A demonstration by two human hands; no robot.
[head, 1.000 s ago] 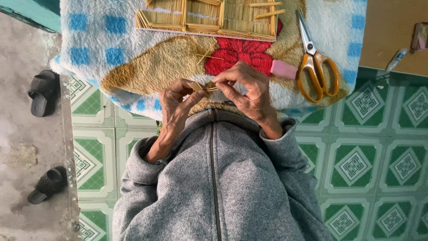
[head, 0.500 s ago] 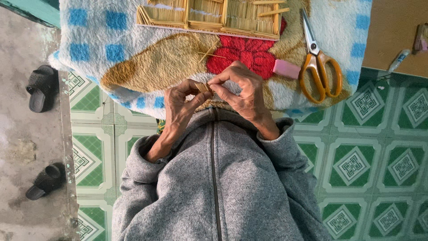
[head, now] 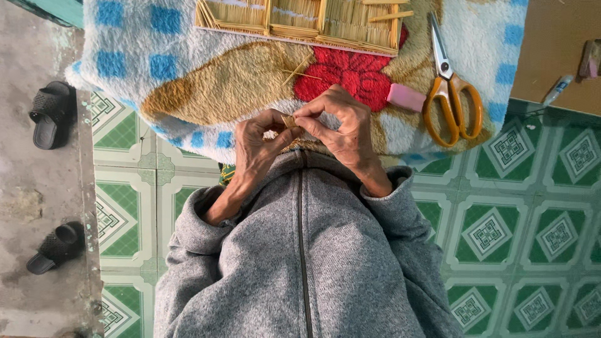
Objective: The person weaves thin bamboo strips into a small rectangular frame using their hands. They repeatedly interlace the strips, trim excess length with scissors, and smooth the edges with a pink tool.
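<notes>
Left hand (head: pixel 258 145) and right hand (head: pixel 338 128), fingertips pinched together on a small bundle of sticks (head: pixel 288 121) held between them with its long axis unclear, work over the blanket (head: pixel 188 69), the tray (head: pixel 300 19) beyond, the scissors (head: pixel 451 87) to the right.

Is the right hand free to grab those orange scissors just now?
Probably not at once: the right hand is pinching a small straw piece together with the left hand. The scissors lie uncovered on the blanket beside it.

Fluffy pile blanket (head: pixel 188 69), glossy patterned floor tiles (head: pixel 519 231), matt knitted grey jacket (head: pixel 300 263), thin wooden sticks (head: pixel 289 120).
</notes>
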